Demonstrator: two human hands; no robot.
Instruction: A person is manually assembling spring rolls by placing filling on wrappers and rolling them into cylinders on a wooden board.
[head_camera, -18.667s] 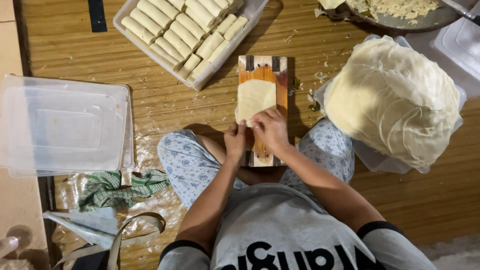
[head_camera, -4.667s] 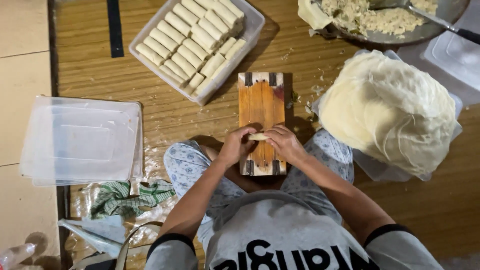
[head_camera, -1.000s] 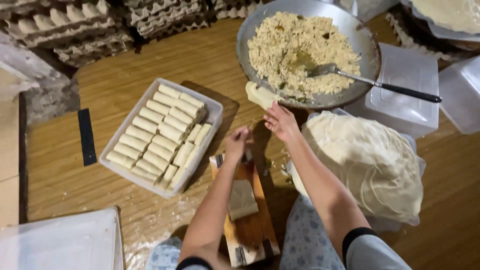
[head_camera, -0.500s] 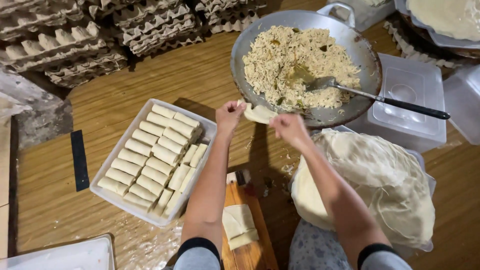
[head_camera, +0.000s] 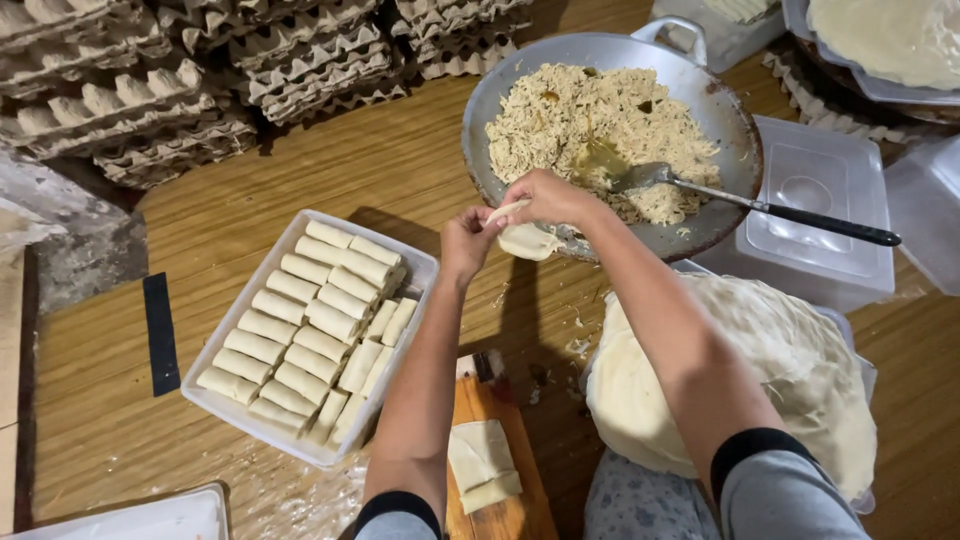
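Observation:
My left hand (head_camera: 466, 241) and my right hand (head_camera: 545, 197) are raised together over the near rim of a large metal pan (head_camera: 740, 130) of shredded pale filling (head_camera: 590, 120). Both pinch a thin pale dough piece (head_camera: 524, 238) that hangs between them. A long-handled metal spoon (head_camera: 745, 199) lies in the filling right of my right hand. Below my arms, a folded wrapper (head_camera: 482, 463) rests on a wooden board (head_camera: 505, 515). A white tray (head_camera: 232, 408) of several rolled pastries (head_camera: 322, 322) sits to the left.
A big stack of round thin wrappers (head_camera: 800, 370) lies at the right, by clear plastic containers (head_camera: 825, 195). Stacked egg cartons (head_camera: 180, 90) line the far edge. A black strip (head_camera: 159, 333) lies on the wooden floor (head_camera: 390, 170) at left.
Both hands have come together at the pan's near edge and now hold the dough piece between them. The view has shifted slightly toward the pan.

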